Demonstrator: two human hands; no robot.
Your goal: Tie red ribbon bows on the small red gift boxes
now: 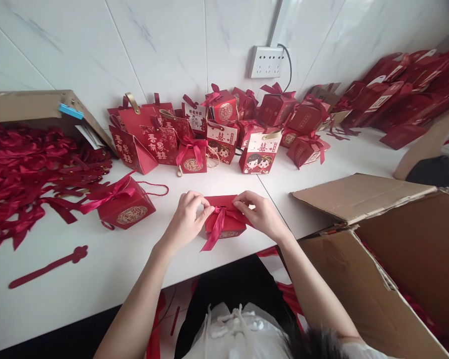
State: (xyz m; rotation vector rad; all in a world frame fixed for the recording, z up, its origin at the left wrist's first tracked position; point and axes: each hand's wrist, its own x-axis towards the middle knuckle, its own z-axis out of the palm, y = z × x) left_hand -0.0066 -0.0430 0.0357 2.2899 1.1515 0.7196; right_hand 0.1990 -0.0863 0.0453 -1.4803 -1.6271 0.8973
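Observation:
A red gift box (236, 228) lies on the white table in front of me, a dark-pink satin ribbon (218, 228) tied over it. At the left of the knot, my left hand (190, 213) pinches the ribbon between thumb and finger. My right hand (261, 214) is closed on the ribbon's right side, near the box's upper edge. One ribbon tail hangs over the box front toward me. Left of my hands stands another red box with a cord handle (132, 212). A flat red strap with a flower-shaped end (47, 267) rests nearer the left edge.
A carton of red ribbons (30, 109) stands at the left, its ribbons spilling onto the table. Several finished-looking boxes (260, 157) line the wall below a power socket (267, 62). An open cardboard box (344, 279) is at my right. Another person's arm (426, 142) reaches in by stacked red boxes (407, 99).

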